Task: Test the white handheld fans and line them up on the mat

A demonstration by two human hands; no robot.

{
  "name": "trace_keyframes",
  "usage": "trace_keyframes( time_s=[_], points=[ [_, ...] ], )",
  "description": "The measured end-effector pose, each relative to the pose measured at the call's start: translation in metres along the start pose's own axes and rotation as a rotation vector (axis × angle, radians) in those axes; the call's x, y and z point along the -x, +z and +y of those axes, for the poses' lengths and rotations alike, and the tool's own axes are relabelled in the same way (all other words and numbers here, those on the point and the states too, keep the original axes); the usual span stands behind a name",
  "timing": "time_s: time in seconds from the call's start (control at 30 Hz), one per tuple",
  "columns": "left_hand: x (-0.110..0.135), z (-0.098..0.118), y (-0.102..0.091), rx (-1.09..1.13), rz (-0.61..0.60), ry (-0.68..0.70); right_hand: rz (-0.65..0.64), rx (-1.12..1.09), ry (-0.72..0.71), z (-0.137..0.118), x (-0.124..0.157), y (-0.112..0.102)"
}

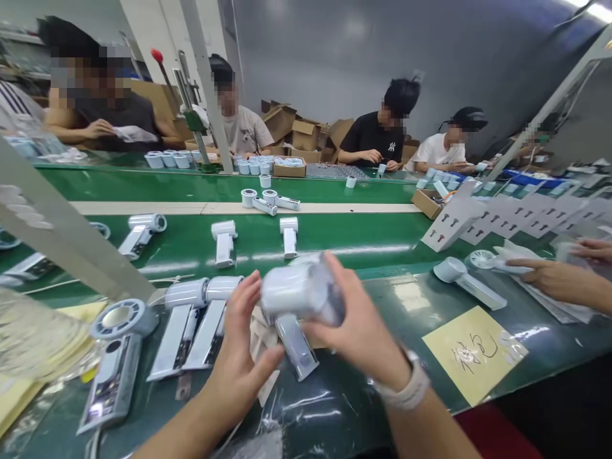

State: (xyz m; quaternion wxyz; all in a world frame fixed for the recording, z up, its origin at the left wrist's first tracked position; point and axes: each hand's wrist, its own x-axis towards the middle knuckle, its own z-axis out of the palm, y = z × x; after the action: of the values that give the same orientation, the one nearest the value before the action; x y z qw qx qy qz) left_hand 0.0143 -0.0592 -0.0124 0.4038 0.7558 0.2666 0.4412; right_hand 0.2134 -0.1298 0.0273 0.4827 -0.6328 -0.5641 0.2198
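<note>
Your left hand has fingers spread beside the fan, contact unclear. Your right hand pinches its head, left of the yellow note. One-sided grip, glossy casing: could slip into the paired fans farther left.

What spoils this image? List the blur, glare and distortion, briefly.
Head view: the pale device in the right hand is smeared, probably by motion; head view: glare whitens patches of the green worktop; head view: a ceiling light shines at top right; head view: the support posts slant, likely partly from wide-lens distortion.
</note>
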Motion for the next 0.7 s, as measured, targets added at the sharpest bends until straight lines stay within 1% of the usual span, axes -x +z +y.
trace_keyframes(
  time_s=[0.07,0.1,0.17,0.2,0.27,0.3,0.37,0.43,0.47,0.5,0.53,0.57,0.6,0.63,0.67,0.7],
  points=[
    [-0.003,-0.005,0.001,-0.364,-0.03,0.116,0.052,0.196,0.095,0.028,-0.007,-0.048],
    [-0.004,-0.007,0.001,-0.463,-0.05,0.138,0.057,0.318,0.161,0.045,-0.01,-0.073],
    [-0.004,-0.01,0.003,-0.57,-0.071,0.172,0.184,0.664,0.329,0.081,-0.012,-0.119],
    [-0.004,-0.011,0.004,-0.59,-0.069,0.186,0.216,0.73,0.368,0.098,-0.011,-0.139],
    [-0.003,-0.012,0.007,-0.602,-0.066,0.2,0.225,0.787,0.387,0.125,-0.005,-0.171],
    [-0.003,-0.013,0.008,-0.601,-0.064,0.201,0.235,0.811,0.384,0.134,-0.001,-0.182],
    [-0.002,-0.012,0.009,-0.598,-0.061,0.183,0.304,0.878,0.398,0.148,0.01,-0.196],
    [-0.002,-0.01,0.008,-0.597,-0.067,0.146,0.45,0.99,0.436,0.154,0.017,-0.196],
    [-0.003,-0.009,0.008,-0.594,-0.072,0.128,0.527,1.046,0.45,0.154,0.017,-0.191],
    [-0.003,-0.007,0.008,-0.589,-0.079,0.114,0.574,1.088,0.445,0.152,0.013,-0.182],
    [-0.002,-0.004,0.008,-0.584,-0.092,0.104,0.581,1.11,0.418,0.147,0.005,-0.169],
    [-0.002,-0.001,0.009,-0.578,-0.11,0.098,0.535,1.104,0.376,0.14,-0.005,-0.152],
    [-0.002,0.002,0.009,-0.572,-0.131,0.093,0.431,1.074,0.31,0.131,-0.019,-0.132],
    [-0.001,0.005,0.009,-0.565,-0.155,0.086,0.301,1.028,0.247,0.121,-0.035,-0.108],
    [-0.001,0.007,0.009,-0.557,-0.181,0.079,0.123,0.966,0.202,0.11,-0.052,-0.083],
    [-0.001,0.009,0.009,-0.546,-0.205,0.071,0.006,0.928,0.15,0.099,-0.071,-0.056]
  ],
)
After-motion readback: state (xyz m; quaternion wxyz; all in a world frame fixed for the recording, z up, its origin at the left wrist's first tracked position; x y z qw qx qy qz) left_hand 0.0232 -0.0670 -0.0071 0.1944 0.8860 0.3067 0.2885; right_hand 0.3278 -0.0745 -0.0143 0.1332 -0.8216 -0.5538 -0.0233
